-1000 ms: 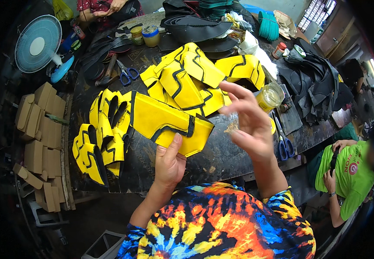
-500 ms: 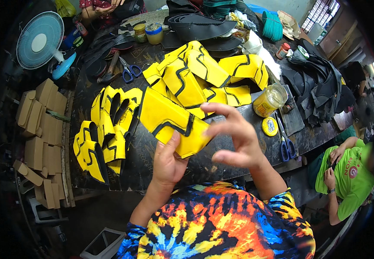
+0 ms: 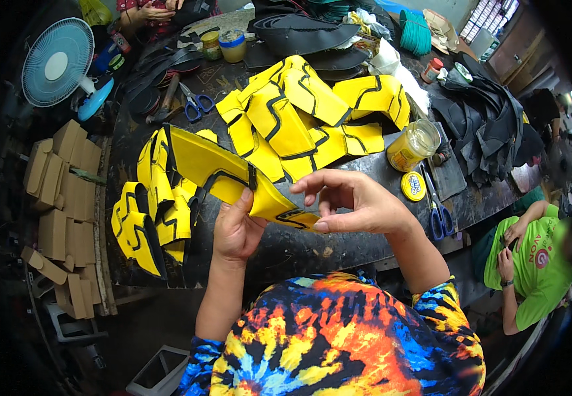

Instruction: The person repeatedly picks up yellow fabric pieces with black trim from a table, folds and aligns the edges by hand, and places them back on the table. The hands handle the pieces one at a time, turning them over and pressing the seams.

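My left hand [image 3: 238, 228] grips a yellow shoe-upper-like piece [image 3: 210, 165] with black edging and a wavy black line, its thumb on the near face. The piece is raised over the table and bent towards its right end. My right hand [image 3: 358, 204] is at that end, fingers curved and apart; its thumb tip meets the end of the piece. Beyond lies a pile of similar yellow pieces [image 3: 276, 122]. More yellow pieces [image 3: 139, 231] are bunched at the left.
On the dark table [image 3: 233, 261] stand an open glue jar [image 3: 413, 146], its yellow lid [image 3: 413, 187] and scissors [image 3: 440, 221]. Other scissors [image 3: 197, 104] and a hammer [image 3: 167, 102] lie far left. Black cut pieces [image 3: 484, 125] heap at right. A person in green [image 3: 530, 264] sits beyond.
My left hand has turned and tilted the yellow piece, its far end swinging left and up. My right hand has come closer, thumb now at the piece's right end.
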Action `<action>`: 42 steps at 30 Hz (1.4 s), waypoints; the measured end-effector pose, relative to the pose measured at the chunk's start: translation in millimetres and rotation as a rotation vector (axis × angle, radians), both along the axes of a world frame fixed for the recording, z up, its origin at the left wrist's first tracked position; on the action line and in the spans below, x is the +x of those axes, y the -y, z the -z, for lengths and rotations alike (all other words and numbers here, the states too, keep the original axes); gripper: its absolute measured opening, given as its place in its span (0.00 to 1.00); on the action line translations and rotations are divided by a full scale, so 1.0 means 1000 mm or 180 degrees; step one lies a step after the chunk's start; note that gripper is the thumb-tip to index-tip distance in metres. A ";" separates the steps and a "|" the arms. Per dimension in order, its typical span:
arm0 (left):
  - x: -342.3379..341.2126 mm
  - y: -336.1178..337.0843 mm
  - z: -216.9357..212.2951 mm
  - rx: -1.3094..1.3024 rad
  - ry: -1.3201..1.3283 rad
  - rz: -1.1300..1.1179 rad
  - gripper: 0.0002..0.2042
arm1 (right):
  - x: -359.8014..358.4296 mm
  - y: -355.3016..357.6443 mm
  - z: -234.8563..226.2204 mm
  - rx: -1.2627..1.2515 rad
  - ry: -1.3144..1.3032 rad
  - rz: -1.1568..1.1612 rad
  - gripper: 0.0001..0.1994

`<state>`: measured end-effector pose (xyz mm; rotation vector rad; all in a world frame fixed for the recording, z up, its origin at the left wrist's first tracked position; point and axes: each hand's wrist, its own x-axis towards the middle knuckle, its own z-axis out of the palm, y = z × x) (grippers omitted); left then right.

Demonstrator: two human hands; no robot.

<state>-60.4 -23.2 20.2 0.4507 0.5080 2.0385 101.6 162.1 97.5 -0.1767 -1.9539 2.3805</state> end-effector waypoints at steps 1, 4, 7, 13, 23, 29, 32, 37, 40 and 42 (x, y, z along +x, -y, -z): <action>-0.001 0.000 0.000 -0.0009 -0.0068 -0.0041 0.21 | 0.000 0.000 0.000 0.0090 -0.0026 -0.0019 0.24; -0.001 0.000 0.001 -0.0002 -0.0150 -0.0071 0.20 | -0.003 0.001 0.002 0.0285 -0.0111 -0.0038 0.20; -0.001 0.000 0.002 -0.0032 -0.0077 -0.0111 0.20 | -0.003 0.002 0.003 0.0350 -0.0229 0.0056 0.17; 0.002 0.001 0.001 0.0164 0.0505 0.0506 0.21 | 0.002 0.006 0.002 0.1384 -0.0640 0.0910 0.14; 0.023 -0.001 -0.010 0.0716 0.1878 0.0792 0.24 | 0.001 0.023 0.005 0.4458 -0.1512 0.1804 0.19; 0.024 -0.002 -0.010 0.0526 0.1669 0.0632 0.25 | 0.003 0.017 -0.006 0.3392 -0.1470 0.1944 0.25; 0.025 -0.003 -0.010 0.0558 0.1647 0.0610 0.25 | -0.006 0.019 0.001 0.4180 -0.1114 0.2026 0.25; 0.027 -0.008 -0.012 0.0508 0.1319 0.0533 0.25 | 0.010 0.020 0.012 0.4693 -0.1293 0.1921 0.20; 0.030 -0.008 -0.017 0.0070 0.1139 -0.0121 0.22 | 0.039 -0.003 0.002 0.4467 -0.1053 0.1974 0.20; 0.031 -0.006 -0.021 -0.0267 0.0412 -0.0856 0.21 | 0.061 -0.036 -0.010 0.4579 -0.0652 0.2633 0.22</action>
